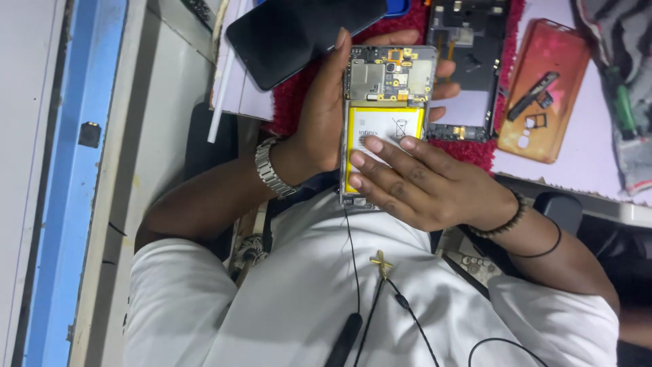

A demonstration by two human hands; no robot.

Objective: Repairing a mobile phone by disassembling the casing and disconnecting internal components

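Note:
My left hand [318, 119], with a metal watch at its wrist, grips an opened phone [390, 75] by its side, holding it up over my lap. The phone's back is off, so the circuit board at the top and the yellow battery [382, 128] below it are exposed. My right hand [428, 190], with a bead bracelet at its wrist, lies across the phone's lower half. Its fingertips rest flat on the battery, and they hide the phone's bottom end.
A red mat [288, 102] on the table carries a black phone screen [299, 34] and a second opened phone body [468, 61]. To the right lies an orange-pink phone case [543, 88] with small parts on it, then a green-handled tool [621, 109]. A black earphone cable [356, 272] hangs over my white shirt.

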